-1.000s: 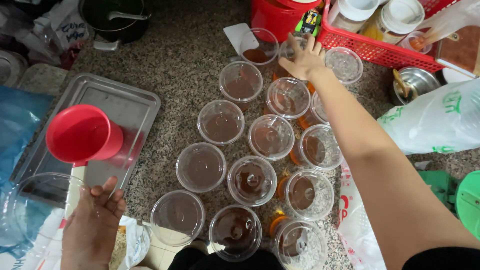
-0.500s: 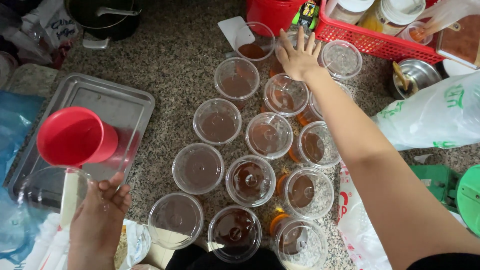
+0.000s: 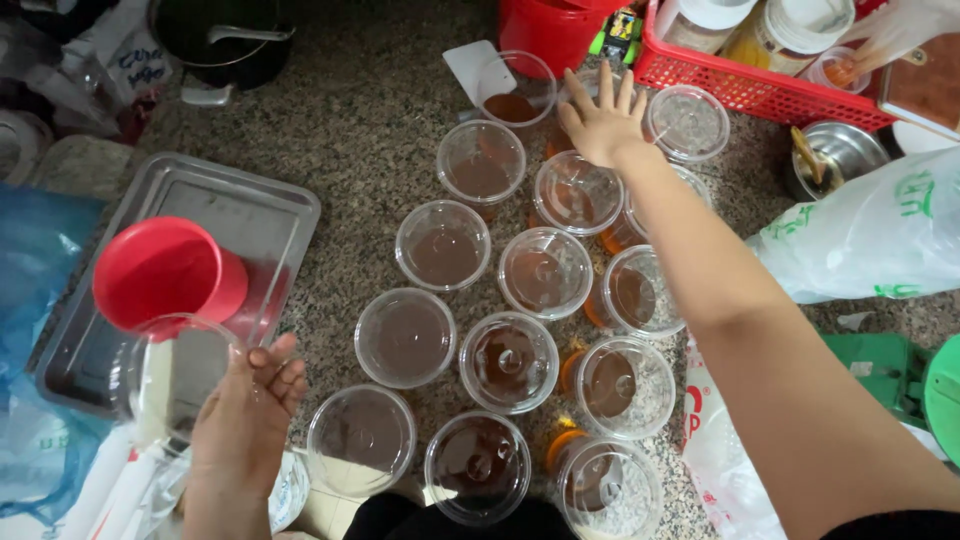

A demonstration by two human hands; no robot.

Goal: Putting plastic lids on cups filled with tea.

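Several clear plastic cups with brown liquid and clear lids stand in rows on the speckled stone counter [image 3: 360, 120]. My right hand [image 3: 603, 125] reaches far out, palm down with fingers spread, pressing on the lid of a cup at the back of the group, next to another lidded cup [image 3: 688, 122]. My left hand [image 3: 245, 420] sits at the lower left and holds the rim of an empty clear cup [image 3: 170, 375]. Just above that cup lies a red plastic cup [image 3: 165, 272] on its side on a metal tray [image 3: 255, 205].
A red basket [image 3: 760, 85] of jars stands at the back right, with a red container [image 3: 545, 30] and a dark pot [image 3: 225, 40] behind the cups. A small steel bowl [image 3: 840, 155] and a white plastic bag [image 3: 870, 235] are at the right. Blue plastic [image 3: 35, 260] lies left.
My right hand has opened flat and shifted slightly onto the back cup's lid. My left hand has risen a little and now grips the empty clear cup's rim.
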